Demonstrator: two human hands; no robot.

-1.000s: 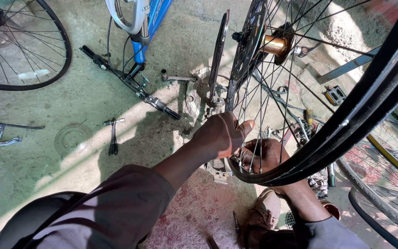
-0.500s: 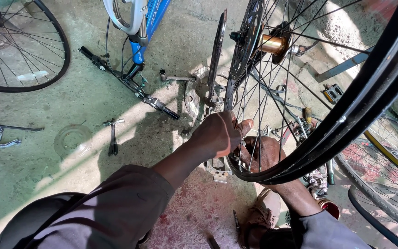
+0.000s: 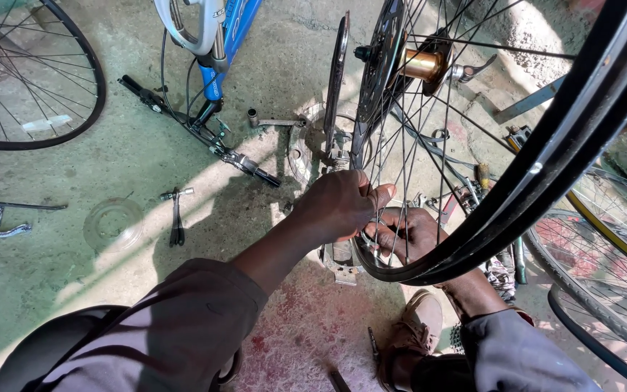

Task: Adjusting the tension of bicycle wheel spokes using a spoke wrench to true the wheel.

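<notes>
A spoked bicycle wheel (image 3: 546, 167) with a black tyre stands upright in front of me, its brass hub (image 3: 422, 65) near the top. My left hand (image 3: 339, 203) grips the lower rim from the near side, fingers curled over it. My right hand (image 3: 408, 236) reaches in behind the spokes at the same spot on the rim, fingers bent around it. What the fingers pinch is hidden by spokes and tyre.
A blue bicycle frame (image 3: 230, 36) and handlebar parts (image 3: 197, 131) lie on the concrete floor. Another wheel (image 3: 30, 80) lies at the far left. A small spanner (image 3: 175, 218) and a clear round lid (image 3: 114, 225) lie left of my arm. More wheels (image 3: 604, 268) crowd the right.
Both hands stay at the lower rim; my left hand has shifted slightly and the view has tilted a little. The wheel has hardly moved.
</notes>
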